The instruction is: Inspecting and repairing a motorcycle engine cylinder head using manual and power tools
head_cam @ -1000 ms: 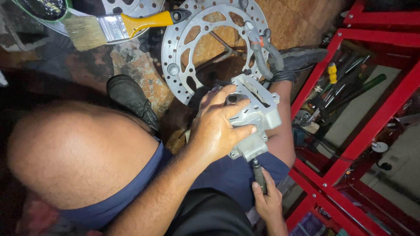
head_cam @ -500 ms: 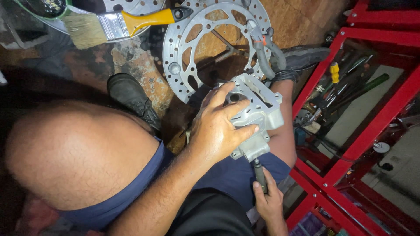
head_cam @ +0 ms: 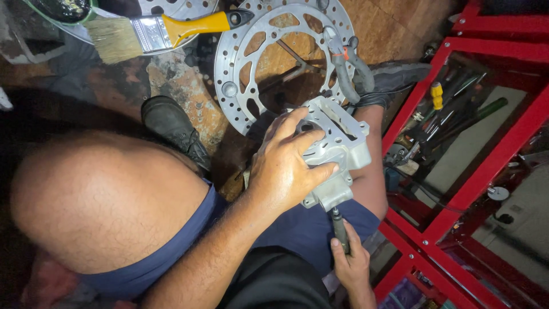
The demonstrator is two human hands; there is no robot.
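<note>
My left hand is clamped over a grey cast-metal engine part, which rests on my right thigh. My fingers wrap its top and my thumb presses its side. Below it, my right hand grips the dark handle of a thin tool. The tool's tip goes up into the underside of the metal part.
A perforated brake disc lies on the floor past my knees, with a grey-handled tool on it. A yellow-handled paintbrush lies at the top left. A red metal rack holding tools stands at the right. My black shoes flank the disc.
</note>
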